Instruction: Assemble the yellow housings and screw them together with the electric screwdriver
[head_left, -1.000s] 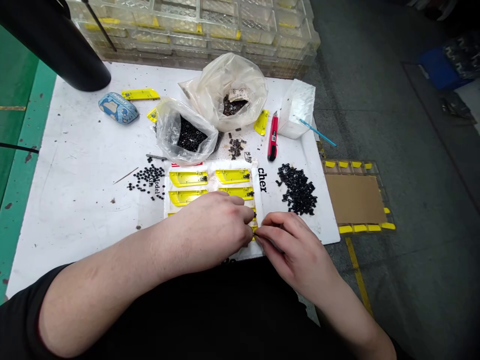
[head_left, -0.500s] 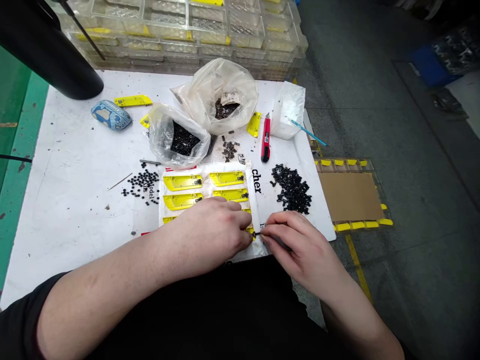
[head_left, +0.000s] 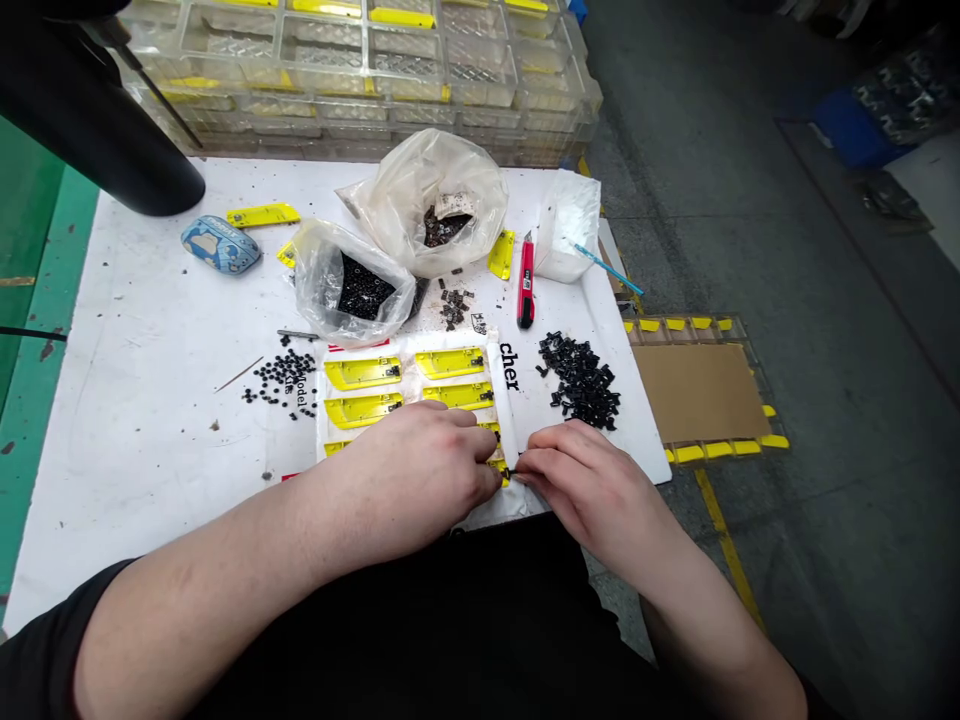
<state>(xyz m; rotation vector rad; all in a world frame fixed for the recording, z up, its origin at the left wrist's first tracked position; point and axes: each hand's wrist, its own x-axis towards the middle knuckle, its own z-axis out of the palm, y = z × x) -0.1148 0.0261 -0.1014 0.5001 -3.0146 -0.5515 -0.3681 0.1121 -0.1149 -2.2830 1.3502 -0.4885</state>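
A small black plastic clip was pinched by the right hand against the end of a yellow plastic strip, which was clasped by the left hand at the near edge of the white tray. Further yellow strips lay in that tray, a loose heap of black clips lay just beside it, and a red utility knife and two plastic bags of clips lay beyond it.

L forearm runs diagonally from lower L, wrist nearly straight. L hand palm down, fingers curled, tips hidden. R forearm comes up from lower R. R hand palm down, wrist slightly bent, R fingertips pinched together, just beside L hand.
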